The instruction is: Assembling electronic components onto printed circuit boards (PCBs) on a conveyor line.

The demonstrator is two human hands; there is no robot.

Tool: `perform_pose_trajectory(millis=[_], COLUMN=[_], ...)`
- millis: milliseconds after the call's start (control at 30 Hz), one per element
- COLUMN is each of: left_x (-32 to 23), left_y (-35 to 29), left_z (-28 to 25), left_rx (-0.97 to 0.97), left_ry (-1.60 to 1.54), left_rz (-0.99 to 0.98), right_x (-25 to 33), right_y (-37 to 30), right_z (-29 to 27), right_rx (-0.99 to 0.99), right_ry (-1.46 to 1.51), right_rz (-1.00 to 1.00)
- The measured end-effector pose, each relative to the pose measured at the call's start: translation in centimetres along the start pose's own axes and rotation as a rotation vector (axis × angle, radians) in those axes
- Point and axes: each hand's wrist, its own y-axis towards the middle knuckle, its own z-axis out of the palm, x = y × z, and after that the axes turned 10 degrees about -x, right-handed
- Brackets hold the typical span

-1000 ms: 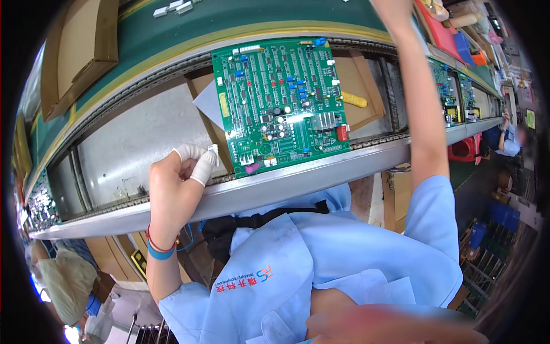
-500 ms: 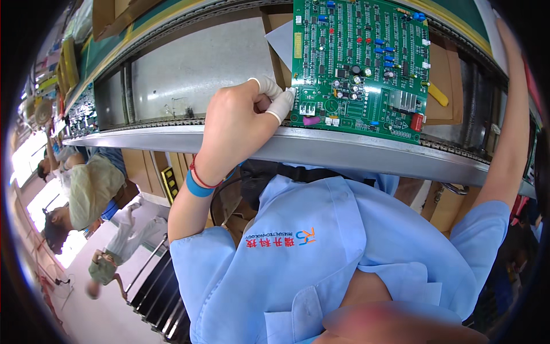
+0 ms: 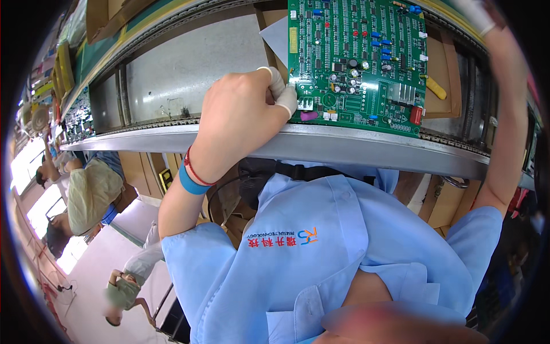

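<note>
A green circuit board [image 3: 361, 63] dense with small parts lies across the rails. At its lower left edge, my left hand [image 3: 249, 106] is closed in a pinch, with white finger cots on the thumb and fingers. Whatever the fingertips hold is too small or too hidden to name. They are beside a white connector [image 3: 305, 104] and a purple part [image 3: 309, 116] on the board. Off at the top right, my right hand [image 3: 478, 17], also with white on its fingers, is smeared and partly cut off by the dark rim.
A metal conveyor rail [image 3: 344, 140] with a chain runs along the near side. Cardboard [image 3: 450, 106] and a yellow-handled tool [image 3: 436, 88] lie right of the board. Another board [image 3: 77, 120] sits farther left, where several people are, one of them standing [image 3: 123, 292].
My right hand has come into view at the top right, its arm shifted. My left hand remains at the board's left edge. The person at lower left has moved.
</note>
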Motion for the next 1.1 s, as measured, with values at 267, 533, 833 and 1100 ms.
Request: perform_pose_trajectory(millis=[267,533,833,1100], left_x=[0.1,0.9,1.8,4.7], left_y=[0.8,0.6,1.4,5.5], left_z=[-0.6,-0.2,-0.4,-6.6], left_rx=[0.057,0.083,0.09,-0.165], left_ry=[0.027,0.014,-0.058,-0.004], left_rz=[0.063,0.159,0.178,0.176], right_x=[5.2,5.6,5.4,4.8], right_y=[-6.5,-8.2,-7.4,-3.1], right_z=[6.3,7.9,7.9,4.4], right_rx=[0.317,0.331,0.292,0.234], right_ry=[-0.02,-0.183,-0.194,-0.151], right_rz=[-0.43,-0.489,-0.606,-0.41])
